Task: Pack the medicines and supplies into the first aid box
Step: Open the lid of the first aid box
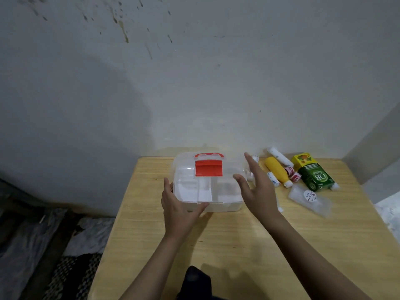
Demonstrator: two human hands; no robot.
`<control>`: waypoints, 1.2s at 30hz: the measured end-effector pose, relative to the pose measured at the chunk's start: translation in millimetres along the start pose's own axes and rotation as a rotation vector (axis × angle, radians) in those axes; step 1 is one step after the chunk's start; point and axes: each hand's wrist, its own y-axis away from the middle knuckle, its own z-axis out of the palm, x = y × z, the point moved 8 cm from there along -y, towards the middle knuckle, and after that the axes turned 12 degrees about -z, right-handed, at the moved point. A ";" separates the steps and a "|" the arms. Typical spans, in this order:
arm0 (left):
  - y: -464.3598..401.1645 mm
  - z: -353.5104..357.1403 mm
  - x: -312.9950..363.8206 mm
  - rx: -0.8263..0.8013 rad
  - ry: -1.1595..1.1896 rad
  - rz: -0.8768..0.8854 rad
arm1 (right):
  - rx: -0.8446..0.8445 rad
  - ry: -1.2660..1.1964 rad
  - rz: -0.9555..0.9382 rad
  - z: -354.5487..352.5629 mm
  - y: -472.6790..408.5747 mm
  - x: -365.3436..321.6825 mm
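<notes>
Clear plastic first aid box is sitting shut toward the table's far edge. My left hand is bracing its near-left corner, fingers flat, while my right hand is hovering spread at its right side. Swinging right carelessly, I am risking knocking the yellow bottle away.

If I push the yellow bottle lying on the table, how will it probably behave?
The yellow bottle lies on its side and looks round, so it would probably roll. Its smooth plastic may be slippery. The white roll beside it would likely get knocked.
</notes>
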 end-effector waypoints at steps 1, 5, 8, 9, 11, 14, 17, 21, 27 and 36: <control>-1.6 0.4 0.1 -0.001 -0.025 0.010 | 0.036 -0.026 0.007 -2.2 -7.1 -3.5; -7.2 0.6 -2.0 -0.005 -0.120 0.028 | 0.079 -0.046 -0.060 1.3 -37.1 -16.9; -12.5 0.0 -3.1 0.001 -0.116 0.006 | 0.036 0.039 -0.119 10.3 -55.7 -17.0; -14.5 -0.3 -3.2 0.004 -0.112 -0.004 | 0.026 0.053 -0.114 12.9 -61.3 -14.3; -17.2 0.0 -3.3 0.004 -0.118 -0.020 | 0.002 0.066 -0.089 17.8 -70.9 -6.2; -18.1 -0.5 -4.1 0.009 -0.138 -0.023 | -0.031 0.069 -0.055 23.2 -81.1 7.1; -17.3 -2.9 -2.1 0.026 -0.170 0.004 | -0.074 0.055 -0.017 29.4 -87.6 19.0; -20.0 -6.0 2.3 0.022 -0.250 0.050 | -0.109 0.040 0.008 34.5 -91.2 26.4; -19.5 -7.9 4.2 0.038 -0.411 0.049 | -0.145 0.046 0.041 34.0 -84.0 36.0; -18.8 -7.1 9.6 0.092 -0.628 0.101 | -0.242 0.068 0.094 45.0 -60.4 42.4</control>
